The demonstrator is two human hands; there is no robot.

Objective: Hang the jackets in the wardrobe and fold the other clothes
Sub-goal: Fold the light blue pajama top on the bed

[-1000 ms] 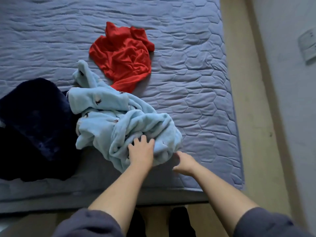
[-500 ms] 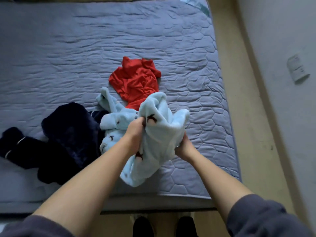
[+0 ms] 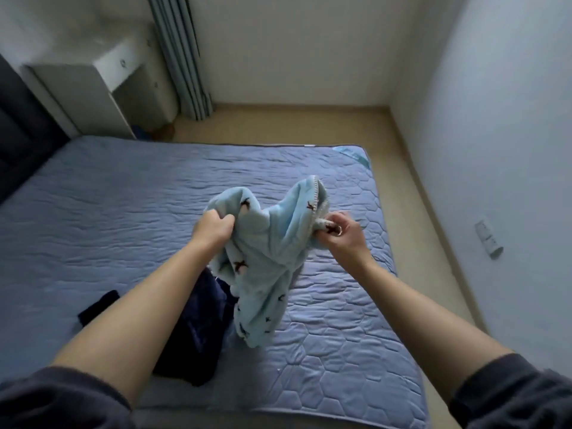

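Above the near right part of the bed (image 3: 108, 212), a pale blue fleece garment (image 3: 263, 264) printed with small dark figures hangs clear of the quilted cover, bunched between two hands. The left hand (image 3: 213, 230) has its fingers curled into a fistful of cloth at one upper end. The right hand (image 3: 340, 235) pinches a trimmed edge at the other, thumb and fingers closed on the fabric. Held apart like this, the hands let the garment's own weight draw it downward, probably to find its shape. Crumpled as it is, I cannot tell whether it is a jacket for the wardrobe or a piece to fold. Its lower end dangles beside a dark navy garment (image 3: 198, 329), which lies heaped by the bed's near edge, partly hidden under the left forearm and apparently waiting its turn. No wardrobe shows; a white cabinet (image 3: 93, 78) and a curtain (image 3: 182, 57) stand beyond the far left corner.
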